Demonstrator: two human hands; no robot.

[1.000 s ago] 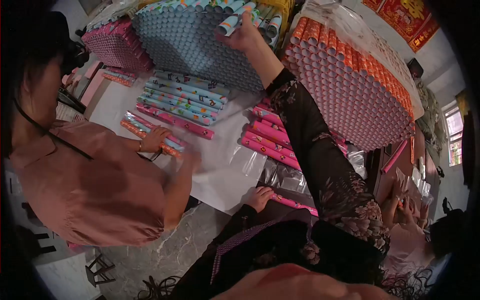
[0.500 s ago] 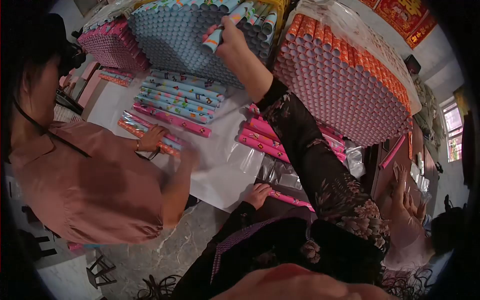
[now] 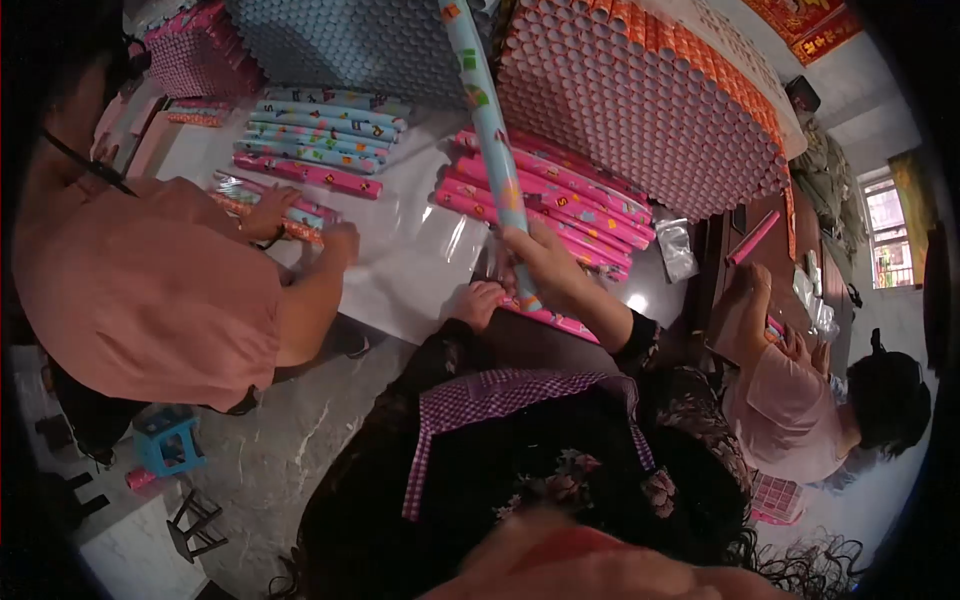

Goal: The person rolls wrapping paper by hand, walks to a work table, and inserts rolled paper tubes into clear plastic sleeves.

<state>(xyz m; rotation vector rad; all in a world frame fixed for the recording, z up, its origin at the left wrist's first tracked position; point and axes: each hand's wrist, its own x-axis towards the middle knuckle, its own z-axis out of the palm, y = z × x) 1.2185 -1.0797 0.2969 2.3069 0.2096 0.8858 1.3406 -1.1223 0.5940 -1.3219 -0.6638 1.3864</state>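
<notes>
A long light-blue patterned roll point(image 3: 483, 110) is gripped near its lower end by my right hand point(image 3: 550, 262), and its far end points up across the stacks. My left hand point(image 3: 480, 304) lies at the table's front edge, its fingers closed around the left end of a pink roll point(image 3: 560, 322). The blue roll's lower end is beside that hand, over the pink roll. Behind both hands, several pink rolls point(image 3: 570, 200) lie side by side on the white table point(image 3: 400, 270), with clear plastic bags point(image 3: 462, 238) to their left.
On the left a person point(image 3: 160, 290) handles wrapped rolls point(image 3: 300, 222). Blue rolls point(image 3: 325, 130) lie beyond. Big stacks of blue point(image 3: 340, 50) and orange rolls point(image 3: 640, 110) stand at the back. Another person point(image 3: 790, 410) sits at the right. A blue stool point(image 3: 168, 441) is lower left.
My right hand has drawn the blue roll off the stack and brought it down near my left hand. The view has shifted, and my left hand stays at the pink roll.
</notes>
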